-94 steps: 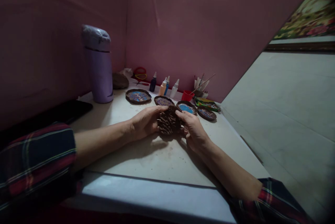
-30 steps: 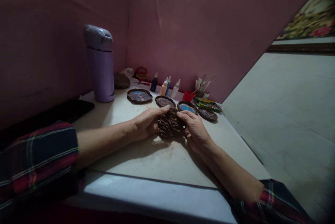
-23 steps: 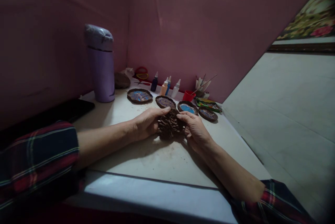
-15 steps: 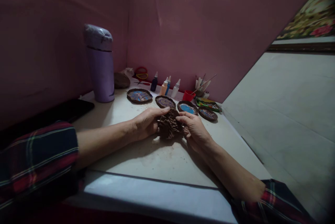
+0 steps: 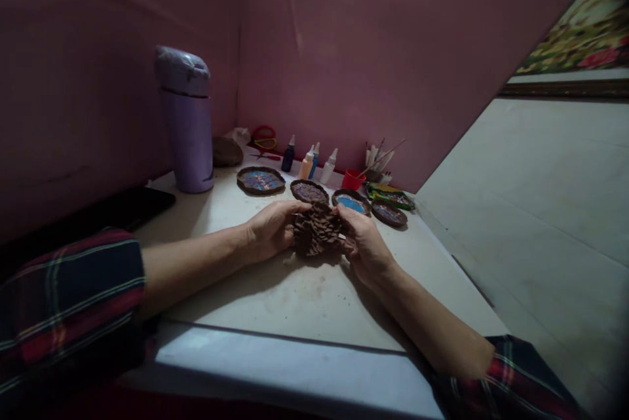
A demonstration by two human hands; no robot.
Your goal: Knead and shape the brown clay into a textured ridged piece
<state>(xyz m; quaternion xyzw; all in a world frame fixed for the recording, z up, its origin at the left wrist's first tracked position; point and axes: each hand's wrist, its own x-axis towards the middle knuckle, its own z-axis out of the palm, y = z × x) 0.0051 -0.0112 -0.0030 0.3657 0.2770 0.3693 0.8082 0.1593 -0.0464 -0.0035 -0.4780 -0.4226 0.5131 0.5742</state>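
Between my two hands is a brown clay piece with a rough, layered, ruffled surface, held just above the white tabletop. My left hand grips its left edge, thumb along the top. On the right side my right hand pinches the rim, its thumb near the upper edge. Some fingers of both hands are hidden behind the piece. Just beyond it lie shallow brown clay dishes: one with purple specks, one with a blue middle.
A purple tumbler stands at the left beside a dark flat object. Along the back are paint bottles, scissors, a red cup, brushes and a brown clay lump. More painted dishes lie nearby.
The clay piece has turned slightly, showing its ruffled face more squarely. My right thumb has shifted up along its edge, and those fingers sit closer to the side.
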